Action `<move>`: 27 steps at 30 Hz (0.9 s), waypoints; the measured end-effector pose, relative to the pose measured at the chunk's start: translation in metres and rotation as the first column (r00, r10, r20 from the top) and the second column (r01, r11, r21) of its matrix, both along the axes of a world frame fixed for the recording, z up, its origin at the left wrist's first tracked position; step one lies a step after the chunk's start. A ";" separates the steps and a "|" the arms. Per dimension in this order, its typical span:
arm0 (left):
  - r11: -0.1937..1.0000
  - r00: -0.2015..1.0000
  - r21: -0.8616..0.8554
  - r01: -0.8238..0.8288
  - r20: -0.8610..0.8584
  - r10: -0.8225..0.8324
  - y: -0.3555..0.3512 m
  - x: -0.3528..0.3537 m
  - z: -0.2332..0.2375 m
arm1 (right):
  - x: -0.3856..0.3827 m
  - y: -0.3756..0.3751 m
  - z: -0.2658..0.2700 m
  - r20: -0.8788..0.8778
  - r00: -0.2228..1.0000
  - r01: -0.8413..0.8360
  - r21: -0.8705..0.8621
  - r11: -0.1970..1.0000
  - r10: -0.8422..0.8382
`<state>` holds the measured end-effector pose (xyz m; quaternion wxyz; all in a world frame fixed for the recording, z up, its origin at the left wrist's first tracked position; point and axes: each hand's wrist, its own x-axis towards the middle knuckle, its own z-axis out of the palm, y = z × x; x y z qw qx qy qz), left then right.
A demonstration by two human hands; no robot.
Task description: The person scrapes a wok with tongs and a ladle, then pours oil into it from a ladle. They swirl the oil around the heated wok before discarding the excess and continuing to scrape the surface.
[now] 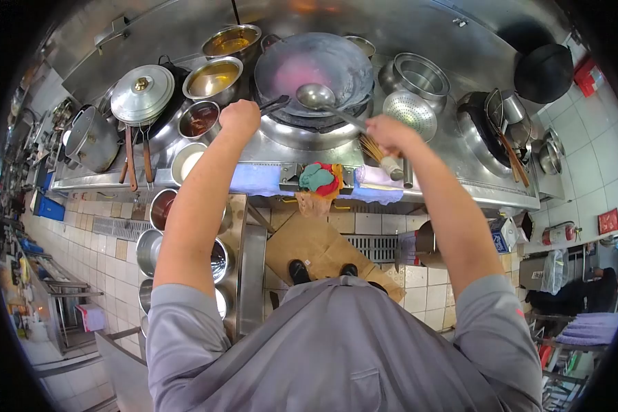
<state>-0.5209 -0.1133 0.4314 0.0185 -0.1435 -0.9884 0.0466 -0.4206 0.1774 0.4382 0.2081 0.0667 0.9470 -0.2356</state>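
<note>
My left hand [240, 118] is closed in a fist around the dark handle of a large grey wok [356, 72], which sits over the burner. A pinkish glow shows inside the wok. My right hand [391, 134] grips the long handle of a metal ladle [314, 97], whose bowl is over the near part of the wok. Beneath my right hand lies a bamboo brush [374, 149]. A perforated strainer [410, 115] rests just beyond it. Close to my left wrist is a small pot of dark red sauce [200, 120].
Bowls of yellow liquid [214, 78] and a lidded pot [142, 95] stand to the left. Metal basins [422, 74] sit right of the wok. Bunched coloured cloths [321, 178] lie at the counter's front edge. A black wok [544, 73] is on the far right.
</note>
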 end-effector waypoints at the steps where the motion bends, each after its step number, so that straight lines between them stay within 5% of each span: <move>1: 1.000 1.000 -0.004 0.002 0.000 -0.002 0.002 0.000 -0.001 | 0.002 0.002 0.003 0.000 1.000 0.002 -0.004 1.000 -0.002; 4: 1.000 1.000 0.004 -0.019 -0.010 0.019 0.005 -0.004 -0.005 | 0.015 -0.012 0.007 -0.228 0.972 0.077 0.118 0.990 -0.049; 7: 0.998 0.998 -0.007 -0.061 0.034 0.061 0.010 0.005 0.000 | 0.030 -0.008 -0.038 -0.109 0.994 -0.013 0.137 0.991 0.028; 9: 0.999 0.999 -0.031 -0.036 -0.009 0.036 0.011 0.007 0.006 | 0.028 0.001 -0.036 -0.184 0.982 0.004 0.223 0.975 0.038; 11: 0.998 0.999 0.040 -0.048 0.002 0.048 0.005 0.014 0.012 | 0.026 0.024 -0.017 -0.090 0.994 0.049 -0.074 0.996 -0.055; 13: 0.991 0.998 0.114 -0.068 0.011 0.068 -0.010 0.019 0.010 | 0.042 0.040 -0.006 -0.170 0.984 0.030 -0.124 0.992 -0.051; 15: 0.929 0.996 0.363 -0.064 -0.036 0.083 -0.032 0.022 -0.013 | 0.066 0.047 -0.012 -0.187 0.899 0.304 -0.385 0.872 -0.396; 16: 0.795 0.980 0.574 -0.197 0.130 0.149 -0.037 0.036 -0.022 | 0.077 0.046 -0.016 -0.188 0.902 0.297 -0.387 0.873 -0.390; 18: 0.368 0.896 0.819 -0.440 0.429 0.116 -0.040 0.075 -0.037 | 0.098 0.045 -0.025 0.081 0.822 0.351 -0.852 0.390 -0.563; 19: 0.114 0.843 0.836 -0.536 0.537 0.030 -0.037 0.096 -0.044 | 0.108 0.044 -0.030 0.078 0.825 0.347 -0.852 0.393 -0.560; 21: -0.245 0.736 0.696 -0.675 0.658 -0.160 -0.030 0.127 -0.063 | 0.122 0.043 -0.038 0.273 0.852 0.334 -0.941 0.062 -0.447; 22: -0.344 0.679 0.589 -0.731 0.678 -0.281 -0.025 0.139 -0.072 | 0.123 0.045 -0.037 0.265 0.857 0.326 -0.943 0.067 -0.441; 24: -0.451 0.595 0.410 -0.793 0.680 -0.428 -0.012 0.160 -0.082 | 0.126 0.050 -0.030 0.012 0.856 0.312 -0.810 0.497 -0.517; 27: -0.475 0.557 0.335 -0.814 0.684 -0.471 0.014 0.176 -0.086 | 0.138 0.056 -0.017 0.059 0.883 0.298 -0.837 0.459 -0.465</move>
